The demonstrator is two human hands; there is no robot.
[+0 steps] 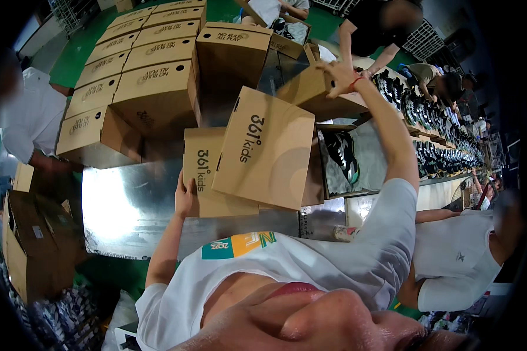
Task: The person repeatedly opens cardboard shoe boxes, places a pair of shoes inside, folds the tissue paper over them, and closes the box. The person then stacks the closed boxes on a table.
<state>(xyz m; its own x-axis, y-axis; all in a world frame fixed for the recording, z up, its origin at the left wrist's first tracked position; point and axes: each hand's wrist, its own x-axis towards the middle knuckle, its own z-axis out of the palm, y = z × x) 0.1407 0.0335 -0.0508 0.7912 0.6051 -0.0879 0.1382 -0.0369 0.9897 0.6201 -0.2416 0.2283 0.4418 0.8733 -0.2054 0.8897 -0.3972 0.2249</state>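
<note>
My left hand grips the left edge of a closed brown shoebox. A second closed shoebox lies tilted across the first, covering much of it. My right arm stretches forward, and my right hand, with a red band at the wrist, is spread open over another brown shoebox farther off. Whether its fingertips touch that box I cannot tell. Beside the tilted box, close to my right forearm, an open shoebox shows a black-and-green sneaker on pale wrapping paper.
Stacked shoeboxes stand at the far left of the metal table. A co-worker reaches in beyond my right hand. Rows of sneakers run along the right. Another person is at my right, and open cartons stand at left.
</note>
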